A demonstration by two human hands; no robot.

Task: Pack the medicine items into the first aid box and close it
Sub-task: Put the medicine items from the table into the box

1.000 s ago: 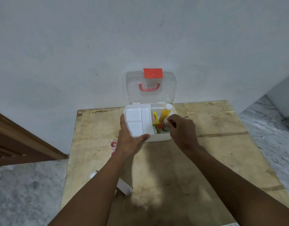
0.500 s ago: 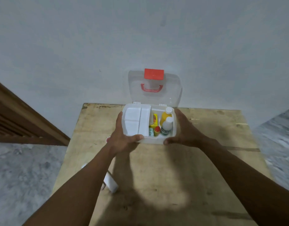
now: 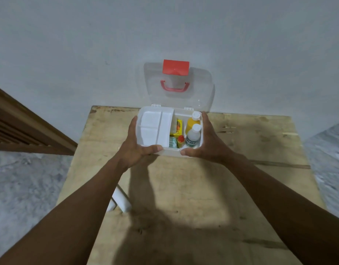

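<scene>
The white plastic first aid box sits at the far edge of the bare plywood table, close to the wall. Its clear hinged lid, which carries a red latch and a red handle, stands upright against the grey plaster wall. Open tabletop lies in front of the box and to its right.

The left hand grips the box's left wall, thumb across the front rim. The right hand grips the right wall in the same way.

Inside, a white divided tray fills the left part. To its right:
- a yellow carton
- a yellow bottle
- a white bottle
- a small red-capped bottle
- a teal packet

A white object lies on the table, partly hidden by the left forearm. A brown wooden frame meets the mottled grey floor on the left.
</scene>
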